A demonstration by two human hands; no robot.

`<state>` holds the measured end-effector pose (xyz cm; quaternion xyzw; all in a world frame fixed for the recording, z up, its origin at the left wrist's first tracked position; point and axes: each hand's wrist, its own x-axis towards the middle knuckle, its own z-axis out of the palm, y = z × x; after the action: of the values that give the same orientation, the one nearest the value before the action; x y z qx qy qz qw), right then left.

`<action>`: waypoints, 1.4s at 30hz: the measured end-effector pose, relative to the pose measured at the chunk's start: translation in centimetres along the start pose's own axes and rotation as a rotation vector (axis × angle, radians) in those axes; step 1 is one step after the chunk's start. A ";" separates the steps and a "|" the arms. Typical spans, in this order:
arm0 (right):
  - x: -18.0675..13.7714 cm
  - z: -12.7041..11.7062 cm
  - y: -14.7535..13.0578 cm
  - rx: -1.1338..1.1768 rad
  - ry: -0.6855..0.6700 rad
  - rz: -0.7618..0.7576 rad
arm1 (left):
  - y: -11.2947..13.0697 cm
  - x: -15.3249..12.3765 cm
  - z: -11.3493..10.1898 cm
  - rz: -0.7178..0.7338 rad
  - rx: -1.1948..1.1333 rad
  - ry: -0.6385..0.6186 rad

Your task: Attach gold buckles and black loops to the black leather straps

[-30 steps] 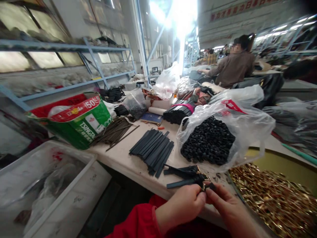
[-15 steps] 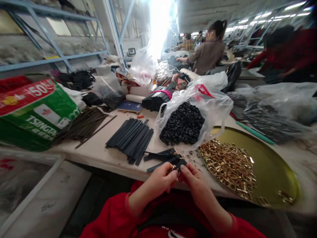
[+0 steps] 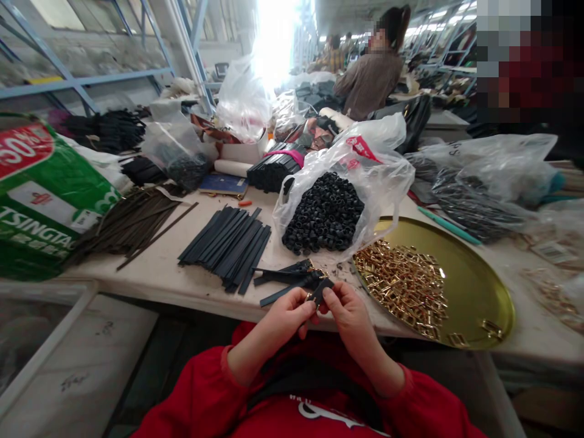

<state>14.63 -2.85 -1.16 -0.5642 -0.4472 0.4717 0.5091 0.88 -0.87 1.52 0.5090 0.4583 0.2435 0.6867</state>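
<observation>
Between my two hands, near the table's front edge, is a short black strap [image 3: 323, 288] with a bit of gold metal buckle showing at its lower left. My left hand [image 3: 294, 309] pinches the buckle end of this strap. Thumb and fingers of my right hand [image 3: 347, 309] are closed on the strap's upper end. Just behind my hands lie several black straps with gold buckles [image 3: 292, 275]. A pile of flat black strips [image 3: 228, 246] is to their left. Gold buckles [image 3: 404, 286] are heaped on a round gold tray [image 3: 483, 286] at the right.
A clear plastic bag [image 3: 387, 143] full of small black loops [image 3: 322, 213] stands behind my hands. A green and red bag [image 3: 55, 201] and dark brown strips [image 3: 132, 225] are at the left. A turquoise stick [image 3: 449, 225] lies behind the tray. A person [image 3: 371, 76] is farther back.
My view has shifted a little, so the table's things sit farther left and higher. Both hands keep their hold on the strap, which looks slightly turned.
</observation>
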 end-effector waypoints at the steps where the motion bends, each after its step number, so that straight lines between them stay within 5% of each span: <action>1: 0.1 0.0 0.1 0.010 -0.010 0.011 | 0.0 0.0 0.0 0.003 -0.005 -0.005; 7: 0.1 0.1 0.5 0.132 -0.079 0.125 | -0.4 0.2 -0.1 0.002 -0.006 -0.013; 13: -1.0 0.0 0.4 -0.237 -0.011 -0.292 | -0.7 0.1 0.0 0.003 0.114 0.093; 17: -0.1 -0.4 1.3 -0.186 -0.104 -0.090 | -0.7 -0.9 0.2 0.140 0.415 0.229; 24: 0.0 -0.8 0.1 0.116 -0.266 0.159 | 0.7 -2.5 0.2 0.085 0.345 0.065; 27: -0.3 -0.6 -0.2 0.132 -0.277 0.151 | 0.5 -1.9 -0.2 0.071 0.333 0.067; 32: -0.5 -0.5 0.1 -0.086 -0.195 -0.121 | -0.6 -0.2 -0.5 0.056 0.211 0.065; 38: 2.3 -2.5 -0.9 -0.299 -0.399 -0.135 | -0.8 1.2 -1.0 0.159 0.271 0.057; 42: 8.3 -4.6 -1.1 -0.736 -0.068 -0.244 | -0.6 2.6 -1.6 0.125 0.269 0.161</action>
<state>20.40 4.72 -0.53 -0.6359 -0.6669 0.2343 0.3098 0.58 1.71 -0.13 0.6027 0.5076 0.2622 0.5571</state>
